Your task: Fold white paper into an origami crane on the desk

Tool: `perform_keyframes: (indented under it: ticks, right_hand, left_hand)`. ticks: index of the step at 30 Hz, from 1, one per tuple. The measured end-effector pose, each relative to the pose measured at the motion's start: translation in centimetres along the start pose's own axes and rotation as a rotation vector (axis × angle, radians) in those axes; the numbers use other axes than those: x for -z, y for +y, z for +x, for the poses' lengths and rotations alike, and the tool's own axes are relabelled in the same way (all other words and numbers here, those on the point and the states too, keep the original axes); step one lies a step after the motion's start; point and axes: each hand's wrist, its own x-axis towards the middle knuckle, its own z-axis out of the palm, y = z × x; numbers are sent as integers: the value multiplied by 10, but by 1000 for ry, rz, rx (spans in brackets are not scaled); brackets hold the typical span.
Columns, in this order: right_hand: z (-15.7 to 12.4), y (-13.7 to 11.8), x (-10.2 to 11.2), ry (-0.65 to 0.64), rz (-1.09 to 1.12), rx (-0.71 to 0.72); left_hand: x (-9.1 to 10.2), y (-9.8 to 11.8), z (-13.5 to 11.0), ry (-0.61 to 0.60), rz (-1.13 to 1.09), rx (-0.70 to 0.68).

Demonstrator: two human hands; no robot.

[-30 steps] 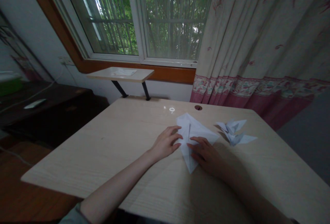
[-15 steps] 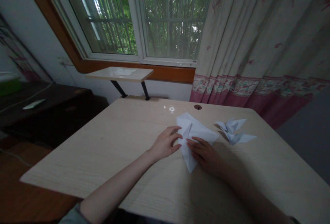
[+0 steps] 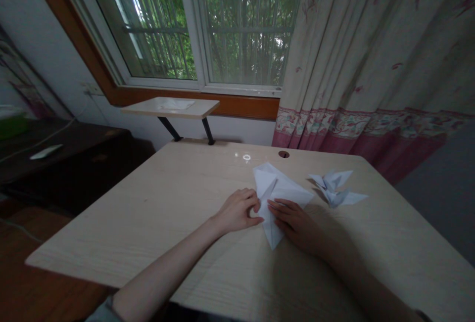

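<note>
And the left grip has just curled in, narrowed at the left edge of the folded paper; pinching or not, can't tell! The right grip lies spread on the sheet, mid-surface; folding work now seems focused on that edge.

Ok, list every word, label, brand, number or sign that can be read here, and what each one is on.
None can be read.
Paper being folded: no writing shows.
Folded piece to its right: none shows.
Curtain: printed pattern, no lettering made out.
White sheet on the shelf: too faint to tell.
Pale slab at left: too blurred to tell.
</note>
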Motion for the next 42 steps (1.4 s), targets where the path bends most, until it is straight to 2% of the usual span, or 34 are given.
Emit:
perform_keyframes:
  ticks: [5,20,35,42]
  right_hand:
    - [0,0,-1,-16,18,-8]
    - [0,2,-2,-19,32,-33]
    - [1,3,-2,6,29,11]
    - [0,3,-3,17,24,0]
  left_hand:
    - [-1,1,1,-110,24,8]
    - [-4,16,-2,-225,59,-43]
    - [-10,21,-4,-188,122,-132]
    - [-11,17,-4,-183,83,-158]
